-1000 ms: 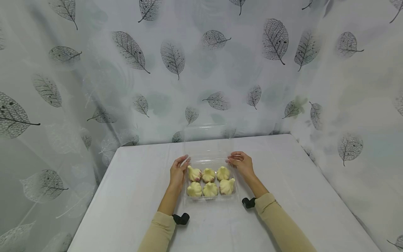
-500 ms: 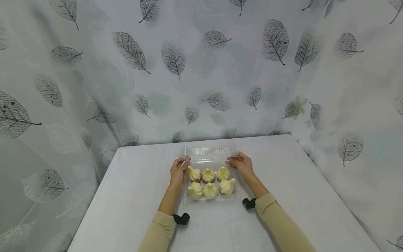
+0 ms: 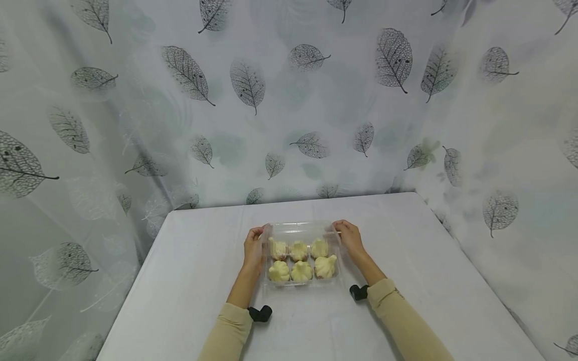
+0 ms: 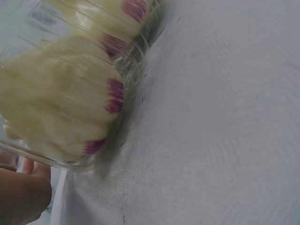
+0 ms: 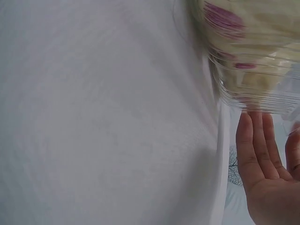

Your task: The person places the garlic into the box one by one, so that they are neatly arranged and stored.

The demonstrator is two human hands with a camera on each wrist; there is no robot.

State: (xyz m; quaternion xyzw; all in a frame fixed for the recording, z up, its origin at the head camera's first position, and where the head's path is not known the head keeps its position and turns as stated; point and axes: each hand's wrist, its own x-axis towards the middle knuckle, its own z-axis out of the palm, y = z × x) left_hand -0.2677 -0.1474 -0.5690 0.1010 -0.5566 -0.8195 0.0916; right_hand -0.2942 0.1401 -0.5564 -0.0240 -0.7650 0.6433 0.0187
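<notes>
A clear plastic box (image 3: pixel 295 285) lies on the table, holding two rows of pale yellow garlic bulbs (image 3: pixel 301 271) with purple streaks. Its hinged lid (image 3: pixel 298 227) leans forward over the back row. My left hand (image 3: pixel 253 250) holds the lid at its left back corner; the fingers are partly hidden behind the plastic. At the right back corner my right hand (image 3: pixel 352 241) holds the lid too. The right wrist view has the fingers (image 5: pixel 260 145) reaching up to the ridged back wall, thumb apart from them. In the left wrist view, bent fingers (image 4: pixel 28 187) sit behind the box corner.
A white cloth covers the table (image 3: pixel 198 291). Beyond its back edge hangs a pale curtain (image 3: pixel 289 105) with a leaf print, continuing along both sides. A black wrist camera mount (image 3: pixel 260 314) sits by the left sleeve, another camera mount (image 3: pixel 358 292) by the right.
The lid has swung from upright behind the box, forward and down over the back row of garlic. Both hands have stayed near the back corners, their fingers slipping behind the lid's edges.
</notes>
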